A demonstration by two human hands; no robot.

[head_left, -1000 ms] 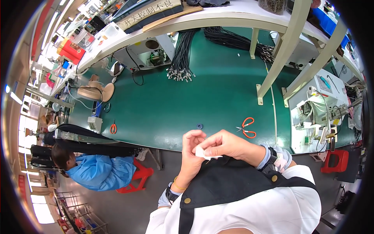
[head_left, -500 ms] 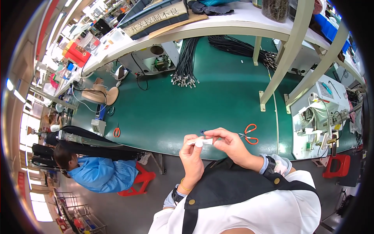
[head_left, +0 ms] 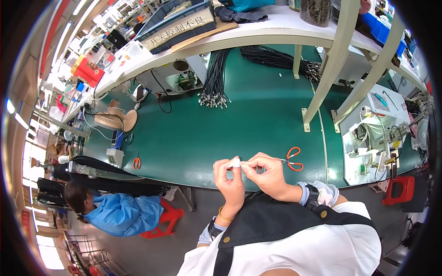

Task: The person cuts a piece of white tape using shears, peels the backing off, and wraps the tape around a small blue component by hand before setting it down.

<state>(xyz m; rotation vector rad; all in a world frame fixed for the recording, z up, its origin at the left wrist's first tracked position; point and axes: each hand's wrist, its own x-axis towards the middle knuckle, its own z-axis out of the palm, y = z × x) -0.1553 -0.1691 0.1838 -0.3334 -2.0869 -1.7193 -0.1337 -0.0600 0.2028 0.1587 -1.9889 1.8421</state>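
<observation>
My left hand point(head_left: 229, 185) and my right hand point(head_left: 267, 175) meet above the near edge of the green table. A small white strip point(head_left: 236, 163), perhaps tape, sits at the tip of my left thumb. My left thumb and forefinger are pinched together around it. Thumb and forefinger of my right hand close on its right side, where fingers hide most of it. Just right of my right hand lie orange-handled scissors point(head_left: 294, 159), their blades partly behind the hand.
Bundles of black cables point(head_left: 214, 83) lie at the table's back. A smaller orange-handled tool point(head_left: 137, 162) and a beige fan point(head_left: 110, 118) are at left. A machine point(head_left: 375, 124) stands at right, beyond shelf posts point(head_left: 331, 73). A person in blue point(head_left: 122, 212) sits at lower left.
The white strip, stretched out between my hands before, now shows only as a small patch at my left thumb. My right fingers have come closer to that thumb and curled in.
</observation>
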